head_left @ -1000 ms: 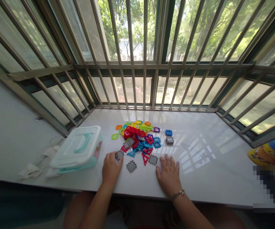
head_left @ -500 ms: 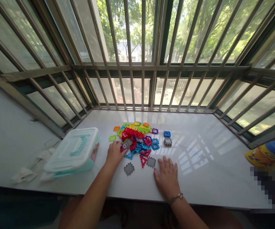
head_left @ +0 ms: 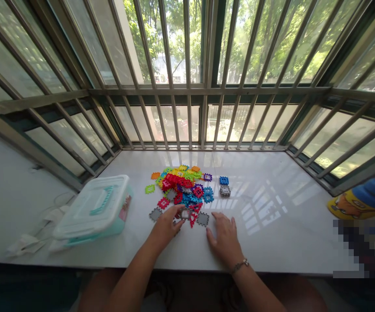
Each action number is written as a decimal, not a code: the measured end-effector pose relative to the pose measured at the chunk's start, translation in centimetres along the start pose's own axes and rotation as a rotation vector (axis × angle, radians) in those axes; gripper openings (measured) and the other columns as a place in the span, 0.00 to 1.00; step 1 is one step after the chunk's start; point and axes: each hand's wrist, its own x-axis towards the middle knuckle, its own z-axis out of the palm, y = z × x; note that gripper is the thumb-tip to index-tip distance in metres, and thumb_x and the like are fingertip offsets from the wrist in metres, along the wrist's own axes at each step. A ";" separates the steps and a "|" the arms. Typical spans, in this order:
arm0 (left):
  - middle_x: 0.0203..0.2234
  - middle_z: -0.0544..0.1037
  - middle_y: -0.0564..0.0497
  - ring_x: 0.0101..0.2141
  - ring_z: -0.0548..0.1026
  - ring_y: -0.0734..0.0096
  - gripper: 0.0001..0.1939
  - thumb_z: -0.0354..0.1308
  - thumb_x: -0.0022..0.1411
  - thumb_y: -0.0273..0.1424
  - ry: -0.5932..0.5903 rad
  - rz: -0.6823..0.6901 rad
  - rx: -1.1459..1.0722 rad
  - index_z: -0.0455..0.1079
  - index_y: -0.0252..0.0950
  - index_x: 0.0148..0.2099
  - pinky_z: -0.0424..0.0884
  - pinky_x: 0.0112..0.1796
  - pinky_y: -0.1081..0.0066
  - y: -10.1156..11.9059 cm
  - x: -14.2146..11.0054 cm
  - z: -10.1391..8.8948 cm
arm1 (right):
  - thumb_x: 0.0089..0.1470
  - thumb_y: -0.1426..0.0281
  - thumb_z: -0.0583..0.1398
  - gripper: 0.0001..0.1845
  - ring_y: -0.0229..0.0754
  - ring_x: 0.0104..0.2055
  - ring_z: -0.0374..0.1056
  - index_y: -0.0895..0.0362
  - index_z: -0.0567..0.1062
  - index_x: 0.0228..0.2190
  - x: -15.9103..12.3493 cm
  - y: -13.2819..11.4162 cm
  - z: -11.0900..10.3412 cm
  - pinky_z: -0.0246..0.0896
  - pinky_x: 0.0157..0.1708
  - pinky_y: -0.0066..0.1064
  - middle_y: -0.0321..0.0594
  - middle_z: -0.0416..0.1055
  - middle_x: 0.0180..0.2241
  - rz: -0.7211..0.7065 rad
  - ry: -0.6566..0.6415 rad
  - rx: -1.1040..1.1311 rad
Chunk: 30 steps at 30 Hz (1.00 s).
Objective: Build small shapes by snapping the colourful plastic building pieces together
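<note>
Left hand [head_left: 166, 227], one, mine: thumb and fingertips pinched on one grey plastic window square [head_left: 185, 213], held at the near edge of one heap of interlocking multicoloured plastic tiles [head_left: 184, 182]. Half a second ago this hand was at the heap's left edge, over one red plastic tile with a cut-out window [head_left: 163, 203], which now lies uncovered. Right hand [head_left: 224, 238], one, mine: holding nothing, thumb apart from the fingers, in front of the heap and to its right; one bracelet [head_left: 240, 265] on the wrist. Flat grey toothed plastic squares: one left front of the heap [head_left: 155, 214], hidden half a second ago and visible now; one right front [head_left: 202, 219]; one on the heap [head_left: 171, 195]; another, in plain view then, now mostly behind my left hand. Right of the heap: one blue plastic tile [head_left: 224, 180], with grey plastic window tiles [head_left: 225, 191] just beside it, count unclear. Left of the heap: one orange [head_left: 155, 175] and one lime-green plastic tile [head_left: 150, 189], then, farther left, one turquoise plastic box with a white lid [head_left: 96, 208]; print on its side too small to read. Tiles inside the heap overlap too much to count.
</note>
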 end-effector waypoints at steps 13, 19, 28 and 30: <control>0.51 0.84 0.44 0.49 0.83 0.60 0.31 0.67 0.64 0.29 -0.221 -0.070 -0.591 0.73 0.43 0.69 0.79 0.55 0.59 5.5 -0.1 7.5 | 0.71 0.50 0.61 0.22 0.49 0.39 0.80 0.53 0.78 0.52 0.7 1.0 -2.7 0.76 0.39 0.38 0.43 0.84 0.39 0.149 -0.011 0.736; 0.51 0.86 0.39 0.52 0.84 0.53 0.30 0.74 0.63 0.48 -0.051 -0.311 -0.951 0.78 0.37 0.60 0.79 0.57 0.55 5.5 -0.5 10.5 | 0.66 0.46 0.66 0.24 0.47 0.31 0.78 0.53 0.75 0.46 0.8 1.7 -1.7 0.71 0.30 0.35 0.40 0.82 0.32 0.271 0.000 0.896; 0.46 0.87 0.42 0.48 0.85 0.55 0.31 0.74 0.60 0.53 0.048 -0.390 -0.890 0.79 0.37 0.55 0.81 0.51 0.58 4.1 0.1 10.7 | 0.65 0.55 0.65 0.21 0.43 0.32 0.77 0.52 0.74 0.54 1.0 0.5 -2.4 0.75 0.35 0.37 0.40 0.81 0.41 0.171 -0.001 0.631; 0.44 0.87 0.43 0.46 0.86 0.55 0.31 0.74 0.58 0.53 0.038 -0.423 -0.904 0.78 0.37 0.55 0.83 0.48 0.57 3.7 0.6 10.7 | 0.63 0.56 0.68 0.28 0.43 0.35 0.78 0.51 0.72 0.60 1.0 0.6 -2.3 0.78 0.40 0.39 0.45 0.80 0.53 0.117 -0.020 0.609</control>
